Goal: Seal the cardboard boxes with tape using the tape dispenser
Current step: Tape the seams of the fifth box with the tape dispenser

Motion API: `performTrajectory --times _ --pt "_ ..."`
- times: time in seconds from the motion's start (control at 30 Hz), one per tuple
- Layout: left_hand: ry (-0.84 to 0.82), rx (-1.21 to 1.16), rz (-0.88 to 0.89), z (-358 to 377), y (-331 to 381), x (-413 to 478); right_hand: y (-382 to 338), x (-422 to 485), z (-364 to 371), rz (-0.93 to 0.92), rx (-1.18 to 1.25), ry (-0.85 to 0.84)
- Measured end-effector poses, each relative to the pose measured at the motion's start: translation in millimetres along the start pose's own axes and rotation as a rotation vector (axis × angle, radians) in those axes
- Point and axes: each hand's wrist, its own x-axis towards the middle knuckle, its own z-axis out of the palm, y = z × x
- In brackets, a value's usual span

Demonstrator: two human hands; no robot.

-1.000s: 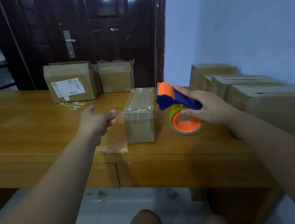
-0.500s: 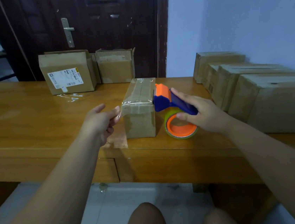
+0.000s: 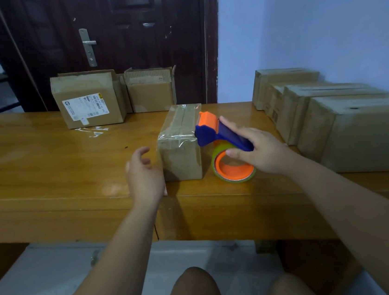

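The small taped cardboard box point(image 3: 181, 158) stands near the front edge of the surface point(image 3: 45, 164), about midway along. The blue-and-orange tape dispenser point(image 3: 213, 133) touches its upper right side, its handle gripped by the right hand point(image 3: 262, 151). The left hand point(image 3: 143, 177) hovers just left of the box, fingers loose and holding nothing. More boxes point(image 3: 356, 133) line the right edge.
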Motion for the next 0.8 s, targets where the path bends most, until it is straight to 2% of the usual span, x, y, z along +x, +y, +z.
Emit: performTrajectory --times 0.07,0.13,0.27,0.37,0.43,0.47,0.53,0.6,0.67,0.8 --pt "0.016 -0.084 0.159 -2 2 -15 -1 -1 1 0.003 0.005 0.004" --pt "-0.091 -0.199 0.231 0 3 -31 -2 -1 2 0.008 0.015 0.006" --pt "-0.154 -0.27 0.184 1 4 -33 0 1 3 0.03 0.028 0.008" --pt "-0.177 -0.199 0.177 -8 11 -24 0 1 3 0.038 0.036 0.006" --pt "-0.198 -0.041 0.192 -15 16 -19 -1 2 4 0.039 0.042 0.004" --pt "-0.181 0.127 0.245 -16 19 -18 -1 2 4 0.039 0.041 0.006" --pt "-0.091 0.527 0.474 -13 25 -17 -2 3 5 0.039 0.042 0.01" --pt "-0.042 0.799 0.732 -3 32 -14 -2 2 5 0.039 0.045 0.015" --pt "-0.098 0.938 0.843 4 41 -9 -3 1 4 0.035 0.041 0.018" --pt "-0.154 0.955 0.875 6 49 2 -1 0 9 0.043 0.028 0.037"
